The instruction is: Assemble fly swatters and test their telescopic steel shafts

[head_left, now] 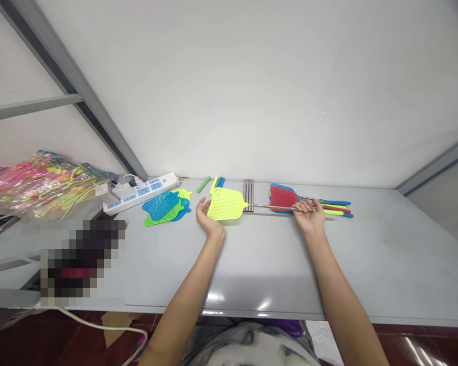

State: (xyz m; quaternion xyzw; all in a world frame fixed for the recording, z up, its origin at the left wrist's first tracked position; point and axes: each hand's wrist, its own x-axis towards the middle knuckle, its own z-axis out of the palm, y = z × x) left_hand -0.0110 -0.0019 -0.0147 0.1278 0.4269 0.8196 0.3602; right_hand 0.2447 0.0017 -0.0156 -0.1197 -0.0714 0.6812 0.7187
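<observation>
Yellow flyswatter [227,204] lies L–R btwn hands: L hand [208,217] holds head edge, R hand [309,216] grips metal shaft [269,207] opp. end.

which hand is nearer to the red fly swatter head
Right. The right hand is at the lower right of the red fly swatter head; the left hand is well to its left.

Yellow fly swatter [227,204], shown held crosswise just above the grey tabletop [267,264].
The broad, flat head [221,207], pierced by rows of small holes, is directed to the left; it is tapered at the neck [246,205], from which a slender metal shaft [269,207] is extended nearly straight to the right.
</observation>
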